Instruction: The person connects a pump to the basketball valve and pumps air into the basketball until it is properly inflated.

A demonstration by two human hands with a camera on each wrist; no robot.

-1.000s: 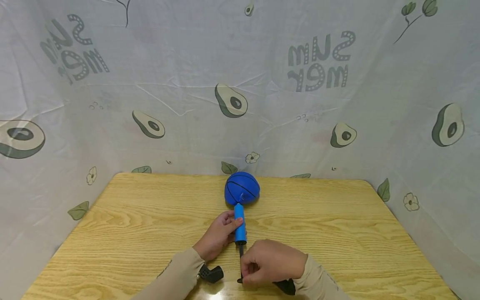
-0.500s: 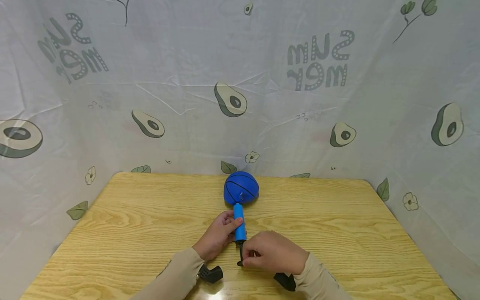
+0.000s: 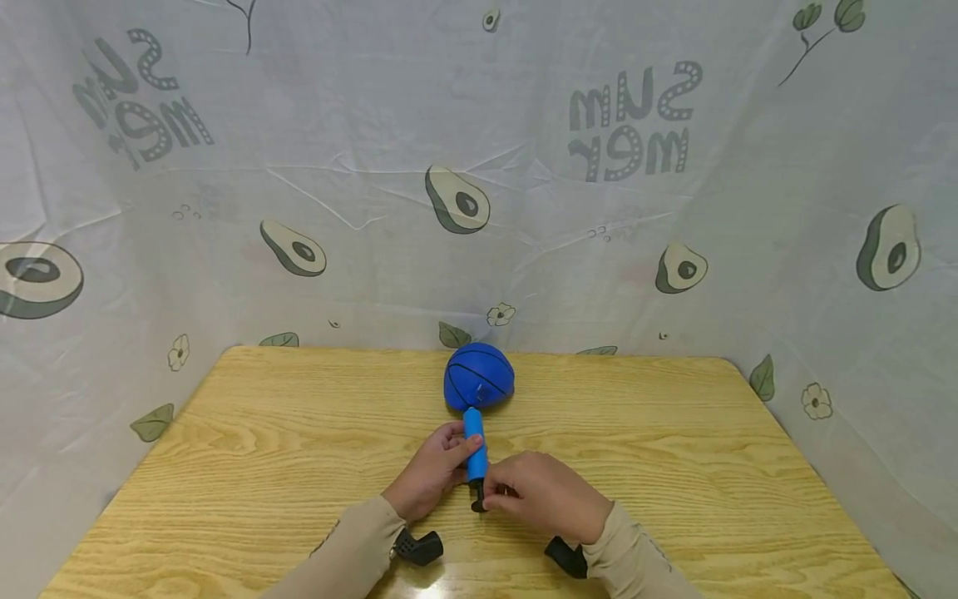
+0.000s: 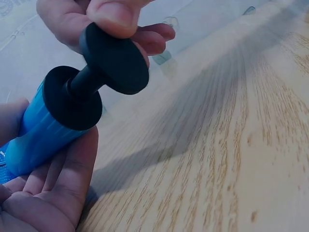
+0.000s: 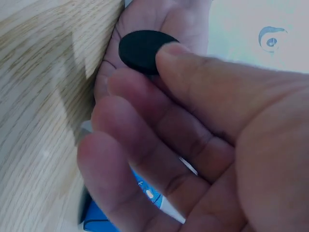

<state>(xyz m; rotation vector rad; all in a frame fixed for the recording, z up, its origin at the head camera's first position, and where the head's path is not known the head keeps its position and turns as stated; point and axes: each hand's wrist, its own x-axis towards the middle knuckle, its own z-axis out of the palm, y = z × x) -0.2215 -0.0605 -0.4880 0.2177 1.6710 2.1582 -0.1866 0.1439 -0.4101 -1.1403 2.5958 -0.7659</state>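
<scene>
A hand pump with a blue barrel [image 3: 475, 445] lies in line with a sagging blue ball [image 3: 479, 376], its far tip right at the ball's near side. My left hand [image 3: 432, 470] grips the barrel, thumb on top and fingers beneath. With thumb and forefinger my right hand [image 3: 546, 497] pinches the black disc handle [image 4: 116, 60] at the near end of the pump. Only a short stretch of black rod shows between handle and barrel cap [image 4: 72, 99]. In the right wrist view the thumb presses on the handle's edge [image 5: 145, 50], with the other fingers curled below.
The wooden table [image 3: 636, 441] spreads out on both sides of the hands. A pale curtain [image 3: 359, 175] printed with avocados hangs behind and beside it. Black wrist devices [image 3: 419, 547] sit under both sleeves.
My right hand has pushed the pump handle forward, toward the barrel, so much less of the rod shows. The left hand and the ball have kept their places.
</scene>
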